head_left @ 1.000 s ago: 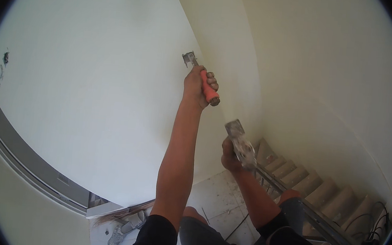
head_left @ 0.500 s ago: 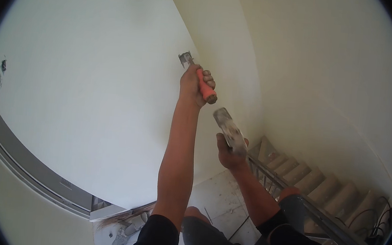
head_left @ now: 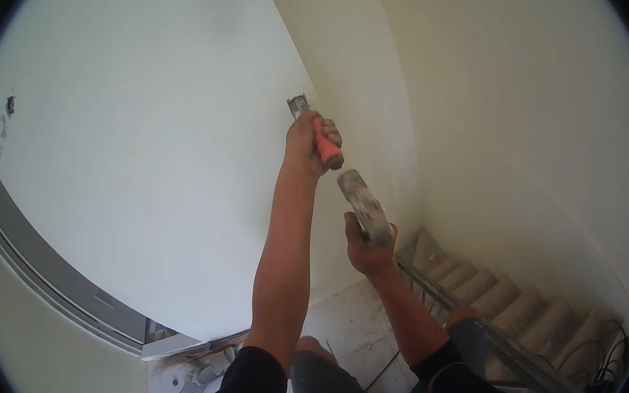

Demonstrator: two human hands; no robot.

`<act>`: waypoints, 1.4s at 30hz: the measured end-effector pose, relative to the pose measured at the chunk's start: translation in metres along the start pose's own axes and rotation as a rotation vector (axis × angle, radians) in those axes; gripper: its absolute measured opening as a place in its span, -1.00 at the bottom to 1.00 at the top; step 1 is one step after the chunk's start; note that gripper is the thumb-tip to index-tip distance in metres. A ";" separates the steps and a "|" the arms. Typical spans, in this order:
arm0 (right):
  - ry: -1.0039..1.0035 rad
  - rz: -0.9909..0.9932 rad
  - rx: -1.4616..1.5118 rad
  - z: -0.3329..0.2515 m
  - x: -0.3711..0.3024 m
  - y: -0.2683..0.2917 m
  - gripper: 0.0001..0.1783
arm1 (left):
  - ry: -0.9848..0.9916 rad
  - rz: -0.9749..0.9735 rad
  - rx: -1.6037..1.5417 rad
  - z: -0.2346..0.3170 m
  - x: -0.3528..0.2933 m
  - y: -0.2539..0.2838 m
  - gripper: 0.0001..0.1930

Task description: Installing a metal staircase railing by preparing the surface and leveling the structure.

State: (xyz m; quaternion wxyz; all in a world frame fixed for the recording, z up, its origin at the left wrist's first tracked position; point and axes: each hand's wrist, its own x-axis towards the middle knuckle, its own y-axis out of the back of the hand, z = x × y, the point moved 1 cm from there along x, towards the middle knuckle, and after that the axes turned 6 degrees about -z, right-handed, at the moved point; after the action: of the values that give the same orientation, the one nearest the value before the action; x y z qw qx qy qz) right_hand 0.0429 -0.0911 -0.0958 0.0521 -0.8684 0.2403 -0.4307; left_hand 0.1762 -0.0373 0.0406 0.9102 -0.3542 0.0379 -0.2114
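Red-handled tool [head_left: 327, 146] before white wall [head_left: 170, 122]
Your left hand [head_left: 303, 136] grips it; your right hand [head_left: 366, 254] clasps a dusty grey tool [head_left: 363, 201]

A narrow gap shows between the red-handled tool [head_left: 327, 146] and the pale, dusty tool [head_left: 367, 209] at centre frame. A white wall [head_left: 145, 142] blocks the left; a metal railing [head_left: 501, 345] bars the lower right, open air above it.

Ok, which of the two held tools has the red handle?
The one in the left hand: its orange-red handle shows within the grip. The blurred tool in the right hand shows only grey and whitish.
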 end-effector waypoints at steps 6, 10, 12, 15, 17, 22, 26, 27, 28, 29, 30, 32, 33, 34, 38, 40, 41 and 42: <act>-0.407 -0.255 -0.210 0.001 0.029 -0.003 -0.86 | -0.008 -0.041 0.059 0.007 0.009 -0.001 -0.91; 0.165 -0.033 -0.222 -0.004 0.010 0.012 -0.77 | 0.035 0.002 -0.020 0.003 0.004 -0.013 -0.91; -0.463 -0.312 -0.238 0.010 0.034 0.003 -0.80 | 0.003 -0.050 -0.028 0.010 0.013 -0.016 -0.91; -0.076 -0.138 -0.198 0.010 0.011 0.010 -0.82 | 0.036 -0.041 -0.021 0.008 0.012 -0.014 -0.91; 0.190 -0.006 -0.309 0.025 0.009 0.011 -0.81 | 0.053 0.019 -0.019 0.001 0.014 -0.021 -0.90; -0.116 -0.098 -0.077 0.008 0.009 0.002 -0.85 | 0.048 0.023 -0.018 0.008 0.009 -0.009 -0.84; -0.226 -0.046 -0.147 0.022 0.009 -0.003 -0.77 | 0.097 -0.063 -0.086 0.002 0.009 -0.004 -0.92; -0.280 -0.110 -0.175 0.009 0.001 0.001 -0.76 | 0.062 -0.020 -0.013 0.003 0.004 0.003 -0.91; -0.331 -0.170 -0.210 0.003 -0.004 0.008 -0.74 | 0.033 0.017 0.057 0.001 0.003 0.006 -0.91; -0.285 -0.133 -0.122 0.007 -0.007 0.008 -0.70 | -0.027 0.031 0.124 0.004 0.006 0.006 -0.91; -0.293 -0.131 -0.125 0.006 -0.013 0.013 -0.70 | -0.020 0.035 0.122 0.000 0.003 0.007 -0.91; -0.299 -0.098 -0.099 0.004 -0.023 0.024 -0.68 | -0.005 0.077 0.185 -0.009 -0.005 0.011 -0.89; -0.309 -0.088 -0.053 0.004 -0.024 0.027 -0.66 | -0.026 0.076 0.203 -0.013 -0.009 0.007 -0.89; -0.315 -0.086 -0.056 0.003 -0.026 0.028 -0.66 | -0.020 0.079 0.202 -0.015 -0.010 0.007 -0.89; -0.312 -0.090 -0.042 0.002 -0.027 0.029 -0.65 | -0.066 0.077 0.240 -0.010 -0.010 0.004 -0.89; -0.330 -0.102 -0.031 0.000 -0.027 0.028 -0.65 | -0.074 0.078 0.240 -0.008 -0.008 0.006 -0.89; -0.328 -0.102 -0.031 -0.001 -0.027 0.028 -0.65 | -0.073 0.079 0.243 -0.007 -0.007 0.006 -0.89; -0.324 -0.100 -0.034 -0.001 -0.026 0.028 -0.65 | -0.069 0.075 0.245 -0.007 -0.004 0.006 -0.88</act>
State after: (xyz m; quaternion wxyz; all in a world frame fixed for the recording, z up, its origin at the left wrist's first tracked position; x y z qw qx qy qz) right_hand 0.0185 -0.1034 -0.1229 0.0542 -0.9381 0.1926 -0.2829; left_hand 0.1730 -0.0357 0.0308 0.9546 -0.2459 -0.0064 -0.1679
